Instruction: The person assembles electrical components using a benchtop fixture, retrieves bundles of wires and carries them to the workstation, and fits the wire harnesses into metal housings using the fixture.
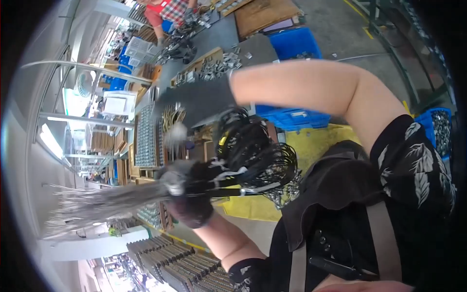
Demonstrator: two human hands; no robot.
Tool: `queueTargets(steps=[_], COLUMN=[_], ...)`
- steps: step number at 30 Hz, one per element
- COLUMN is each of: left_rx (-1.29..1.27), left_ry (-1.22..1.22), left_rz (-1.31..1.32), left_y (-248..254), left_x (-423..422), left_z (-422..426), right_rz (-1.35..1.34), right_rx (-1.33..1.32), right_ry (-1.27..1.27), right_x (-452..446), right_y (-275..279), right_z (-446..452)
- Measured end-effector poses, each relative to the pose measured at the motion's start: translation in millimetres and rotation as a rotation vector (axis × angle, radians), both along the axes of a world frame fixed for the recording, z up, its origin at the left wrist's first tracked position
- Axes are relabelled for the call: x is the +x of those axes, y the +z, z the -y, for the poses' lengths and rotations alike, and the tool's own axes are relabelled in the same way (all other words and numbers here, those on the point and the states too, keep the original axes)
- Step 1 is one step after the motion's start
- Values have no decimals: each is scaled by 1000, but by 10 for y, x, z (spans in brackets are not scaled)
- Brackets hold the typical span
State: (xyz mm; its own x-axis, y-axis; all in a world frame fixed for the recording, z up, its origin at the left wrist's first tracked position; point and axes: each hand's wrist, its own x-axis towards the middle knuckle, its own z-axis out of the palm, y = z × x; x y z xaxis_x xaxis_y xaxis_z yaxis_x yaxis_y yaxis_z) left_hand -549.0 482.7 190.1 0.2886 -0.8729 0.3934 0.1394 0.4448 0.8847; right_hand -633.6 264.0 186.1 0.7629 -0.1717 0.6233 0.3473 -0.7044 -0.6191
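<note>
My left hand [187, 197], in a dark glove, is closed round a bundle of thin grey wires or rods [112, 202] that fans out to the left. Black looped cables [253, 151] with pale and yellow bands hang on the other side of that hand, towards my body. Above it in the picture is my right hand [194, 102], also dark-gloved, over the workbench and apart from the bundle. Motion smears its fingers, so their grip is unclear. A pale blurred object [177, 134] shows just beneath it.
Small metal parts [219, 65] lie on the grey bench [216, 36]. A person [168, 12] works at its far end. Blue bins [294, 41] stand beside it, another bin [435, 131] at the far right. Racks of parts [180, 263] are at the bottom, trays of parts [146, 136] at the left.
</note>
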Motion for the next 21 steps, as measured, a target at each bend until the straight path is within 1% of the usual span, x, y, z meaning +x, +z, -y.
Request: queueTargets(steps=[1,2,3,5,7,9,10,11,12,13,14,15,16,17,19,20,21], left_rx=[-52,-108,-118,-92,-73,61,124,151,174,163,151,171,182,195,123,87,93], left_ry=[-69,-140,-79,-32,19,243,351,286,291,356,418,289,308,329,246,177,190], left_rz=[53,110,94,154,217,87,22,109,119,117,112,108,138,165,193,234,243], left_y=[225,411,560,820,937,1054,1121,1102,1129,1115,1102,1140,1201,1286,1377,1423,1502], left_x=[47,56,20,78,214,365,463,810,862,895,953,1076,1032,959,1132,1231,1144], left_z=[74,140,192,325,537,787,939,1027,1153,1314,1472,1592,1716,1848,2187,2346,2468], right_rz=[13,-36,-80,-347,19,-224,-54,119,142,145,-17,-179,-112,-126,120,105,93], right_rx=[-104,-37,29,337,546,692,669,667,479,268,159,59,-33,-33,103,21,2], right_ry=[-187,-73,37,31,554,930,942,946,694,440,306,177,69,89,-134,-315,-325], right_x=[-49,8,106,184,1075,718,266,-181,-245,-269,-372,-434,-297,-157,66,114,128], right_y=[-18,-103,-230,-427,-952,-1276,-933,-606,-686,-679,-459,-280,-306,-337,-353,-296,-262], right_z=[234,523,721,839,988,888,738,571,554,614,597,538,530,552,609,700,821])
